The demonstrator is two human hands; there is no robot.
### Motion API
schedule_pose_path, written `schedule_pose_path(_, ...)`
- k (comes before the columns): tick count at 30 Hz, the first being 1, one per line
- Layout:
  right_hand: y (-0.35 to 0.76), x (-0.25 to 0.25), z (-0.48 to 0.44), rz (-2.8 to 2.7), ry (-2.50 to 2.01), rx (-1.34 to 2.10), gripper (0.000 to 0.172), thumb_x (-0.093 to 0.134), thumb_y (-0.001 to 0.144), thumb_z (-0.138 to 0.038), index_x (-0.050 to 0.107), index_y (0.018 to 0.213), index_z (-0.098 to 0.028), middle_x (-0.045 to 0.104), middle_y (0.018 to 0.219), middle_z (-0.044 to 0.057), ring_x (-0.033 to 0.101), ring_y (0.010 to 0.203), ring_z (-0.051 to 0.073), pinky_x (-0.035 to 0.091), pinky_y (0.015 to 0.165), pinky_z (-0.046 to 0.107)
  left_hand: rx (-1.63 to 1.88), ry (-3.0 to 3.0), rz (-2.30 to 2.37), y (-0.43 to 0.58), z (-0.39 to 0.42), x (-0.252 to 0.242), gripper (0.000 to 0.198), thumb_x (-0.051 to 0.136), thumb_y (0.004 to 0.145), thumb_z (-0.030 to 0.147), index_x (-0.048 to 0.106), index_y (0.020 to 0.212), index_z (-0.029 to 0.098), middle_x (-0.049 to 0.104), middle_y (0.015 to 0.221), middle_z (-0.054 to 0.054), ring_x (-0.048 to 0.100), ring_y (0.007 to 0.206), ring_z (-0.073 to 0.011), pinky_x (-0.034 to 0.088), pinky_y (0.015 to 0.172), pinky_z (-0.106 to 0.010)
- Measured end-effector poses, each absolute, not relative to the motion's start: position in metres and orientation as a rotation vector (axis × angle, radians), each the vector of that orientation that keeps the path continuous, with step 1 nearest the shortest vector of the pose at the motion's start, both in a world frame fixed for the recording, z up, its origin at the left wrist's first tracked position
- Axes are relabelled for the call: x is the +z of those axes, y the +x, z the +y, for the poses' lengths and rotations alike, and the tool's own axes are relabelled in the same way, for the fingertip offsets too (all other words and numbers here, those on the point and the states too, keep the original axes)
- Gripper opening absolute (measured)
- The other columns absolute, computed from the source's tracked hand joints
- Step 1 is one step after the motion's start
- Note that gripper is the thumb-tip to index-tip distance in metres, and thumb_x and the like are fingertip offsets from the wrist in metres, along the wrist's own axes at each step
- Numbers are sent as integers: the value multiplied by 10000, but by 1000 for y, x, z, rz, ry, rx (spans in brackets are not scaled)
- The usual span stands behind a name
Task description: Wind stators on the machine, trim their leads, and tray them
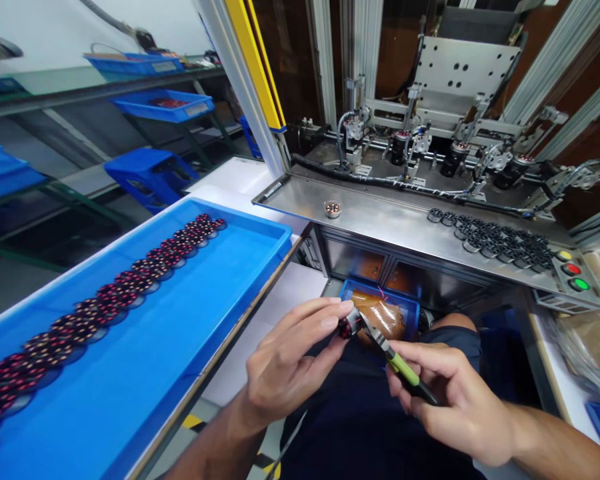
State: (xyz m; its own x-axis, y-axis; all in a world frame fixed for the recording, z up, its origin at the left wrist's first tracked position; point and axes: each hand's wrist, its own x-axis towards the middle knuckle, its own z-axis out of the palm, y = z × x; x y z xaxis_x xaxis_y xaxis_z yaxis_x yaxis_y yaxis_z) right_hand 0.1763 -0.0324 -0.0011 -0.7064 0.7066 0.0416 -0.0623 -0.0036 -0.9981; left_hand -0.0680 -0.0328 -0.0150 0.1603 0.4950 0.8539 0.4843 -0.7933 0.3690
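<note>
In the middle of the head view, my left hand (pixel 293 357) pinches a small round motor stator (pixel 349 325) with dark windings and a metal rim between thumb and fingers. My right hand (pixel 457 393) is wrapped round a pair of cutting pliers (pixel 404 368) with green and black handles. The jaws of the pliers are at the right side of the stator; whether they bite on anything is too small to tell. A single copper-coloured stator (pixel 333 209) rests on the steel machine ledge (pixel 380 208) ahead.
At left, a blue tray (pixel 230 267) holds a long band of stators (pixel 150 267). Several black parts (pixel 500 240) sit on the ledge's right, near coloured push buttons (pixel 571 269). Behind stands a machine with fixtures (pixel 455 157). Below my hands is a blue bin (pixel 414 317).
</note>
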Motion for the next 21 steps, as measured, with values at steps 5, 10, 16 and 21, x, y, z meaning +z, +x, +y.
schedule_pose_path(5,179,0,-28,-1745,-861,1697,605,563,806,-62,584,1384,-239,616,848,6,560,717,104,483,678,237,1754,2435,1019,-65,-30,-12,700,759,682,-149,526,1300,81,734,1127,-148,689,1108,-219,624,922,-380)
schedule_pose_path(10,191,-10,-25,-1614,-863,1691,636,592,850,-78,524,1415,-362,679,1118,31,672,948,136,543,910,309,1752,2497,1085,-68,-32,-11,542,759,715,-117,592,1195,72,705,1134,-141,685,1090,-209,621,924,-368)
schedule_pose_path(16,199,-22,-24,-1569,-894,1719,614,621,857,-105,523,1419,-335,677,1139,54,679,970,151,550,949,356,1752,2521,1236,-74,-34,-12,335,718,786,-76,665,1080,75,677,1118,-111,667,1077,-171,600,935,-294)
schedule_pose_path(21,194,-13,-16,-1671,-958,1657,597,642,841,-174,532,1422,-261,676,1103,84,679,943,192,560,923,383,1813,2495,1306,-77,-36,-11,327,736,785,-44,672,1073,97,704,1086,-94,693,1035,-163,591,952,-274)
